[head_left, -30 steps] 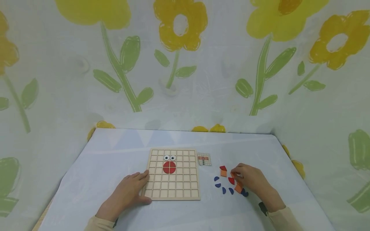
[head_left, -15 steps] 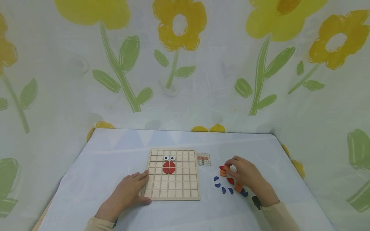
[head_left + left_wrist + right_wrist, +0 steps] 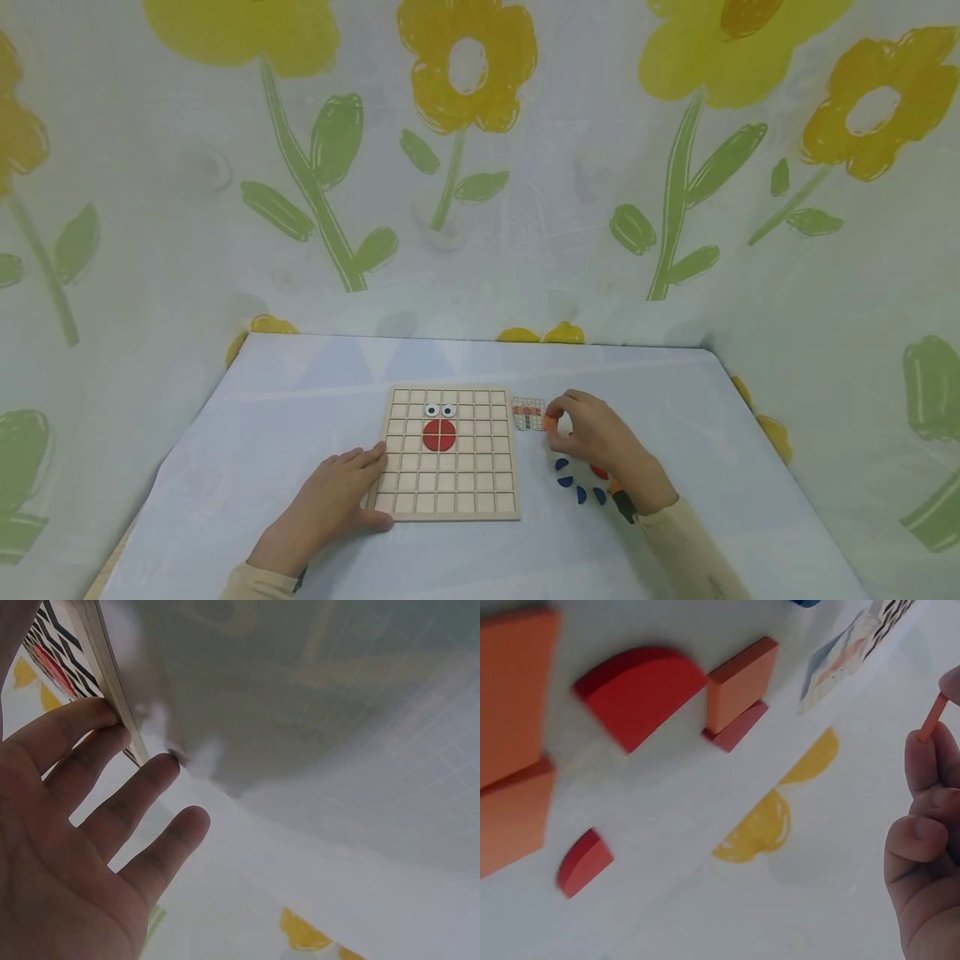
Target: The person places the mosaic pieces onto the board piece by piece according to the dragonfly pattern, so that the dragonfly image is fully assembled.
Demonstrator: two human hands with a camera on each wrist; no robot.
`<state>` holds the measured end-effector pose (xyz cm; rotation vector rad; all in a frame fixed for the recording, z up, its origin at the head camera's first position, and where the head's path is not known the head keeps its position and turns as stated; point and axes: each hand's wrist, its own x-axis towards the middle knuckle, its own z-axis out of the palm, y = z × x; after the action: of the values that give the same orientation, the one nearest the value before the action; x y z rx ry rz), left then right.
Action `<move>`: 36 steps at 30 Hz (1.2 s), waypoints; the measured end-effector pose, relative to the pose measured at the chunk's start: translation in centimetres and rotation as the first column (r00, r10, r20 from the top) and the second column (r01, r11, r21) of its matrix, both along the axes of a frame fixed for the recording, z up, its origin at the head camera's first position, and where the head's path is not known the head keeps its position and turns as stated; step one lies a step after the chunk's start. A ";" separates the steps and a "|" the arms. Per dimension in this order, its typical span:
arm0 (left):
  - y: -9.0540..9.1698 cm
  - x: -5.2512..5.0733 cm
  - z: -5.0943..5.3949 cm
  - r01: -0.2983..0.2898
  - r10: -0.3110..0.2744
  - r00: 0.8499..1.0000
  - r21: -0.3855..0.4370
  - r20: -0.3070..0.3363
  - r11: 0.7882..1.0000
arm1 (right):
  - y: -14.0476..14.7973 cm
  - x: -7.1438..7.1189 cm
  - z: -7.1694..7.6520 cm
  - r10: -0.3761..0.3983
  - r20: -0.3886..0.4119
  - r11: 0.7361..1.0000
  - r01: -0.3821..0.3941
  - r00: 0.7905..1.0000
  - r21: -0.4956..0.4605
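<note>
Orange piece [image 3: 551,423] sits pinched between thumb and finger of the right hand [image 3: 600,432]. Gridded card [image 3: 528,413] just left of this grip; wooden board [image 3: 465,482] farther left, edge touched by the left hand [image 3: 326,502], fingers apart. Blue half-rounds [image 3: 566,482] on the grip's near side.

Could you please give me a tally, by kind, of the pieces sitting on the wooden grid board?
White eye pieces: 2
Red quarter-circle pieces: 4
Total on the wooden grid board: 6
</note>
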<state>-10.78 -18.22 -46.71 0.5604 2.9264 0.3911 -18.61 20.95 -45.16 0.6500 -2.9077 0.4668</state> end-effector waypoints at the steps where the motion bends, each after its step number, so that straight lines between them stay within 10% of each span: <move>1: 0.0 0.0 0.0 0.001 -0.001 1.000 0.001 -0.002 1.000 | -0.3 -0.1 0.0 0.013 -0.003 1.000 -0.013 1.000 -0.009; 13: -0.1 0.0 -0.2 0.005 -0.005 1.000 -0.003 -0.009 1.000 | -4.1 -1.3 -0.2 0.151 -0.088 0.987 -0.154 0.985 -0.036; 36: 0.0 0.0 -0.3 0.001 -0.001 1.000 -0.004 -0.012 1.000 | -11.2 -4.1 -1.2 0.137 0.180 0.983 -0.157 0.974 0.099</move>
<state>-10.83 -18.24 -47.06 0.5657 2.9375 0.3824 -22.68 9.71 -46.38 0.8891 -3.0805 0.3945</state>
